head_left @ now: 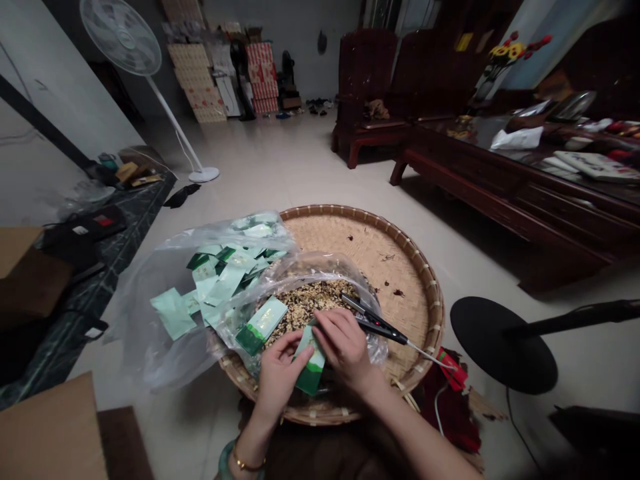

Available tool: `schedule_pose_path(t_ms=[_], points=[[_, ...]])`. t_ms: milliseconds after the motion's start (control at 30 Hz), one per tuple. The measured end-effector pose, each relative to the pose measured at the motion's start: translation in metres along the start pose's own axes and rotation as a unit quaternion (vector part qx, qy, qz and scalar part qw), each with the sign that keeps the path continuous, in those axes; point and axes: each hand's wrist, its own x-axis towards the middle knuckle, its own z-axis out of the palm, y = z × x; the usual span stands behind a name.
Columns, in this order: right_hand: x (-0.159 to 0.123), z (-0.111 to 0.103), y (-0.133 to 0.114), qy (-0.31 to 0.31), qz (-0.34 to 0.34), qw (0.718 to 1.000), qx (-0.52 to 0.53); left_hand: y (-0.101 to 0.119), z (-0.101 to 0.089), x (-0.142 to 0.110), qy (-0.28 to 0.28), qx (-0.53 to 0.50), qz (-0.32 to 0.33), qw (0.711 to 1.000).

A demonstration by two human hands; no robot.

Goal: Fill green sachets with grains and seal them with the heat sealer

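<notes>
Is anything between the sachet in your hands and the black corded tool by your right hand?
Yes, the right hand itself. It lies across the way between the green-and-white sachet and the black corded tool, whose front end sticks out beyond the knuckles.

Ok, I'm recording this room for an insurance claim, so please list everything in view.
woven bamboo tray: one, tan, on the floor
dried leaf pile: one, brown and cream, in a plastic bag on the tray
clear plastic bags: two, clear, over the tray and floor
sachets: many, green and white, in the left-hand bag
black tong-like tool: one, black, at the right hand
pedestal fan: one, white, far left
wooden armchair: one, dark red, far right
left hand: one, holding a sachet, bangle on wrist
right hand: one, on that sachet
</notes>
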Motion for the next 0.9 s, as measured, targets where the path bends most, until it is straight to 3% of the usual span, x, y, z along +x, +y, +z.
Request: schedule_pose_path(t_ms=[200, 400, 633, 900], points=[[-0.001, 0.004, -0.001, 0.009, 0.001, 1.000, 0.010, -0.004, 0.003, -0.002, 0.032, -0.022, -0.006, 0.999], [-0.004, 0.005, 0.000, 0.050, 0.061, 0.996, 0.042, -0.004, 0.006, -0.003, 0.034, 0.011, 0.017, 0.999], [-0.005, 0.002, -0.001, 0.047, 0.045, 0.995, 0.070, -0.002, 0.006, -0.001, 0.042, 0.066, 0.018, 0.997], [-0.002, 0.000, -0.004, 0.064, 0.027, 0.996, 0.051, -0.005, 0.011, -0.006, 0.060, 0.061, 0.036, 0.996]])
